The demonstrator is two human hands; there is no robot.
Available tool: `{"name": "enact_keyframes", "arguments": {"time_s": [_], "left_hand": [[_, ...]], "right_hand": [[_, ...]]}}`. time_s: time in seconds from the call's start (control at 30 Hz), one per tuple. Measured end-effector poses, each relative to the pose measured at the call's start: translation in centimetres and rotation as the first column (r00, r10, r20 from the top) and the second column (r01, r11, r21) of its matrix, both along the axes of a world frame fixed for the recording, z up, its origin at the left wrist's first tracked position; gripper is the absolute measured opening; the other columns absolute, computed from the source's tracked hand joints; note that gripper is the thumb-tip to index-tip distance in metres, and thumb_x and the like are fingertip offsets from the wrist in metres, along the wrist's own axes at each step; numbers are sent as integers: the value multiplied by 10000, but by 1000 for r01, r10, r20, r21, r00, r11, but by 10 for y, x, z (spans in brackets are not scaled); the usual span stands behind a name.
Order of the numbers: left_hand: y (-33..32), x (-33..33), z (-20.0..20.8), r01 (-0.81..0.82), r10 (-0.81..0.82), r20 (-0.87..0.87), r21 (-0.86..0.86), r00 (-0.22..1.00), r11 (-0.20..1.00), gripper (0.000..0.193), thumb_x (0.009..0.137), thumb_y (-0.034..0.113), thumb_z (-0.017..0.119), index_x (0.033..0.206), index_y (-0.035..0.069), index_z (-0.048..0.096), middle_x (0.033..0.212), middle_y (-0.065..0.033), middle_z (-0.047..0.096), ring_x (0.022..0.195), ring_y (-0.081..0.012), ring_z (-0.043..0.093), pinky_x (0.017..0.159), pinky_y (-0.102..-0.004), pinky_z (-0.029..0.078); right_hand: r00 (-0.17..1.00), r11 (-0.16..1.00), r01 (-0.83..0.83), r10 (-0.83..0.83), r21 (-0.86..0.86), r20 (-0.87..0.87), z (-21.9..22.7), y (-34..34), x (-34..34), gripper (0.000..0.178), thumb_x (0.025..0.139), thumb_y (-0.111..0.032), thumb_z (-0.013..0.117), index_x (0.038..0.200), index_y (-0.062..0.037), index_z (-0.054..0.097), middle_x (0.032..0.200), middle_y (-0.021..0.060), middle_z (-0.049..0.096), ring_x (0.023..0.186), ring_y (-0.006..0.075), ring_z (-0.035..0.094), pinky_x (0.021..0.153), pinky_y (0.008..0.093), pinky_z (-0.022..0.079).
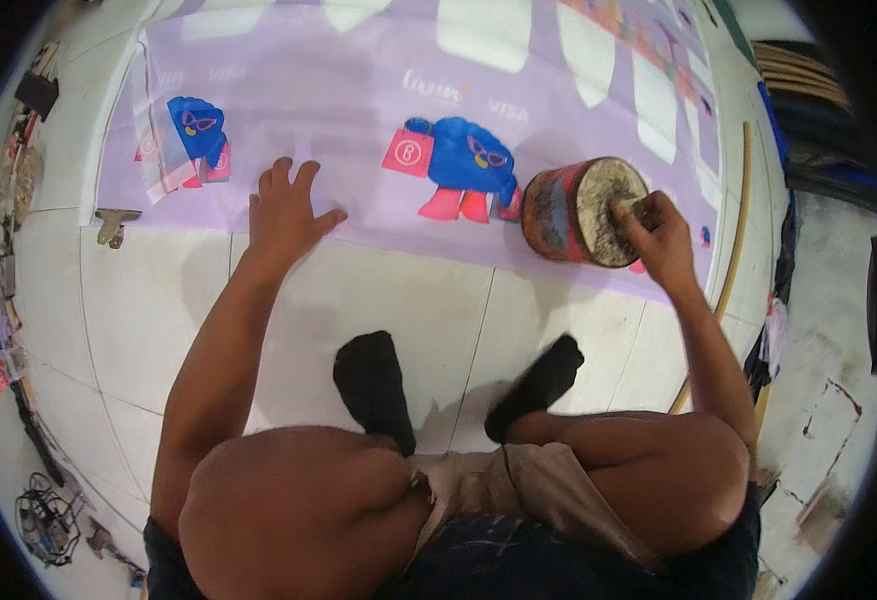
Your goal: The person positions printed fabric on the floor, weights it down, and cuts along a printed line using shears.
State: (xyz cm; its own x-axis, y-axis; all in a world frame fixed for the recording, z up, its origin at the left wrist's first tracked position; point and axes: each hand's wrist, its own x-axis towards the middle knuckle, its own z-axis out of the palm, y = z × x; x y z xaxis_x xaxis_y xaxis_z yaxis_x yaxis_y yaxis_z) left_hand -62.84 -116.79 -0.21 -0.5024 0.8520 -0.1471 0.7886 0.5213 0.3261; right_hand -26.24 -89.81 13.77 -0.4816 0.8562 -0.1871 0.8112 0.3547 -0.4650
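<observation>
l hand [291,210] spread wide, empty, on the lilac banner [329,110]! r hand [659,235] curled w/ grip on round can [559,213], pale end.

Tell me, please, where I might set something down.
Floor tiles lie bare between the purple banner and black socks; plain banner shows between the left hand and middle blue figure. Crowded: around the right hand and can.

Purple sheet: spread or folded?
Mostly spread: the purple sheet lies broadly across the floor tiles, its blue figures showing. At the left end, a pale strip overlaps one; cannot tell whether that's a fold.
</observation>
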Motion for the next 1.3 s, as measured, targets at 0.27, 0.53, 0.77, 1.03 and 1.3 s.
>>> {"name": "enact_keyframes", "arguments": {"time_s": [0.27,0.53,0.77,1.03,1.3], "left_hand": [[-7,-44,3,4,10,-151,93,989,996,526,794,344,754,1225,86,597,1303,-195,518,1173,-365,522,946,-453,473],[-88,-151,73,-184,183,-45,-23,982,983,335,892,244,671,1154,38,637,1093,-184,649,997,-318,631,868,-395,504],[-173,-198,152,-254,207,-160,-395,965,883,364,883,252,679,1169,34,623,1105,-163,666,1034,-273,640,887,-389,507],[-135,-154,63,-367,388,16,-293,921,883,467,869,403,679,1140,24,656,1055,-188,687,961,-293,667,854,-391,519],[-108,-209,-23,-653,648,-95,-34,756,757,666,865,562,612,1173,-29,620,1120,-270,647,1055,-416,624,932,-454,480]], "right_hand": [[962,930,-251,209,268,177,45,-4,-48,526,816,-423,744,1167,-57,601,886,107,636,818,237,646,737,376,512],[844,794,-510,536,331,13,16,7,-97,420,826,-358,734,1082,-41,631,1017,129,643,900,320,645,756,408,512],[802,796,-581,595,170,-45,38,28,-151,408,855,-378,704,1113,-76,610,1018,137,659,917,311,656,783,407,517],[692,692,-721,722,28,6,54,37,-164,452,863,-370,690,1179,-66,580,1023,173,654,945,352,643,817,440,508],[328,400,-861,909,-316,256,74,5,-167,445,831,-313,725,1169,-59,586,991,158,649,922,348,640,792,436,501]]}}
